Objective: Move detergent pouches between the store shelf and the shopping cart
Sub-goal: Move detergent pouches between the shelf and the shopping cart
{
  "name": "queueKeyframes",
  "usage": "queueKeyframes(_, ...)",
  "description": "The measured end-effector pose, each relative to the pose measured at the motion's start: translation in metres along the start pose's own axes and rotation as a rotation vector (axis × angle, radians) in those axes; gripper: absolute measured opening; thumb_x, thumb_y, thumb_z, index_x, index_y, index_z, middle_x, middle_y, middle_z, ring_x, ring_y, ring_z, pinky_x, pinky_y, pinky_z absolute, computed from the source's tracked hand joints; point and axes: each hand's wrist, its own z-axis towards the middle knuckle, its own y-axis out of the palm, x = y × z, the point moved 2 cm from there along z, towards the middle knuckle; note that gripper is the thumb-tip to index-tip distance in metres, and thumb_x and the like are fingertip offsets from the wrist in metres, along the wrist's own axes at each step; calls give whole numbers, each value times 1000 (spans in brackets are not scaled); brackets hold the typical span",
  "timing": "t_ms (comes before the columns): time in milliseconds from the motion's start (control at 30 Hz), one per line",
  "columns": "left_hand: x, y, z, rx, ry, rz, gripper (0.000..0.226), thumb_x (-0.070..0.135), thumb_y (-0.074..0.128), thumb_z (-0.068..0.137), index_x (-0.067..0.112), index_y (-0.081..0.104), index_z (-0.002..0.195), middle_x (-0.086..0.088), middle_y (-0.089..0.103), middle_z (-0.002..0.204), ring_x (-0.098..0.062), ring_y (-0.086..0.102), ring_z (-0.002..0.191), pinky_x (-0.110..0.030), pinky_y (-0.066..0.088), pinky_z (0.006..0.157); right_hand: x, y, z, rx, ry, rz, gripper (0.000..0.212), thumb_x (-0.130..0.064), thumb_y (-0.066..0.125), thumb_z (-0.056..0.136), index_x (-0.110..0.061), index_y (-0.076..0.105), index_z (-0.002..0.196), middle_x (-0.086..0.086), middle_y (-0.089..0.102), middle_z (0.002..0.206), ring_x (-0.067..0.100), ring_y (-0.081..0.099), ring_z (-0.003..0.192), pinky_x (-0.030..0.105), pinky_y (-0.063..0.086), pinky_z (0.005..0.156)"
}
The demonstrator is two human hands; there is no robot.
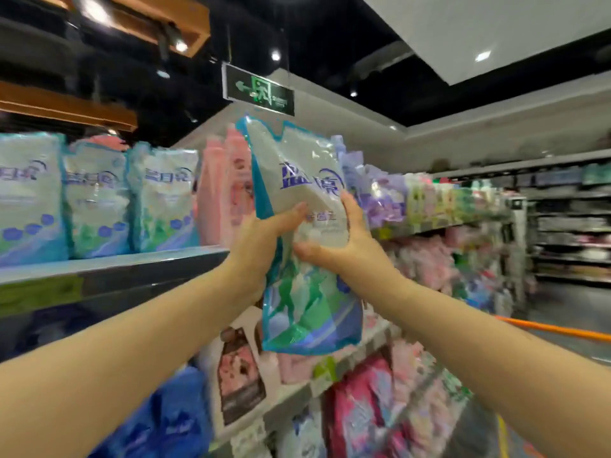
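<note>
A tall white, teal and blue detergent pouch (305, 200) hangs upright in the air in front of the store shelf (112, 264). My left hand (261, 239) grips its left edge at mid-height. My right hand (347, 239) clasps its right side, thumb across the front. Both arms reach up from the bottom corners. Three matching pouches (96, 200) stand in a row on the top shelf to the left. Only an orange bar (558, 330) at the right edge, possibly the cart's handle, shows.
Pink pouches (228, 190) stand right behind the held pouch, purple ones (377, 193) further right. Lower shelves hold blue, pink and white pouches (241, 371). A green exit sign (259, 90) hangs overhead. The aisle runs off to the right with more shelving (568, 219).
</note>
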Motion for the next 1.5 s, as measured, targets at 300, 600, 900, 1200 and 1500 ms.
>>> queueKeyframes(300, -204, 173, 30, -219, -257, -220, 17, 10, 57, 87, 9, 67, 100, -6, 74, 87, -23, 70, 81, -36, 58, 77, 137, -197, -49, 294, 223, -314, 116, -35, 86, 60, -30, 12, 149, -12, 41, 129, 8, 42, 122, 13, 36, 94)
queueKeyframes(600, -430, 330, 36, -520, -684, -334, 15, 8, 54, 87, 11, 66, 96, -5, 74, 85, -20, 71, 79, -32, 58, 71, 302, -351, -112, 618, 631, -429, 103, -21, 81, 71, -26, 14, 149, -10, 35, 121, 3, 38, 110, 2, 29, 76)
queueKeyframes(900, -669, 451, -29, -545, -1245, -239, 34, 13, 55, 88, 3, 59, 120, -13, 70, 100, -21, 70, 75, -34, 58, 71, 498, -487, -216, 693, 1109, -310, 113, -40, 82, 62, -30, 12, 149, 4, 32, 149, 20, 36, 135, 33, 31, 110)
queueKeyframes(1200, -872, 496, -101, -495, -1665, -14, 19, 16, 48, 94, 10, 60, 107, -3, 73, 71, -16, 69, 60, -29, 58, 59, 679, -550, -312, 853, 1409, 65, 55, -10, 72, 80, -24, 40, 122, -3, 60, 107, 16, 61, 94, 22, 50, 78)
queueKeyframes(1500, -967, 455, -158, -470, -1545, 338, 50, -14, 43, 84, 19, 50, 120, -6, 64, 92, -23, 59, 77, -37, 49, 82, 778, -542, -353, 595, 1732, -17, 73, -32, 66, 83, -24, 29, 145, 10, 44, 140, 27, 46, 125, 25, 37, 93)
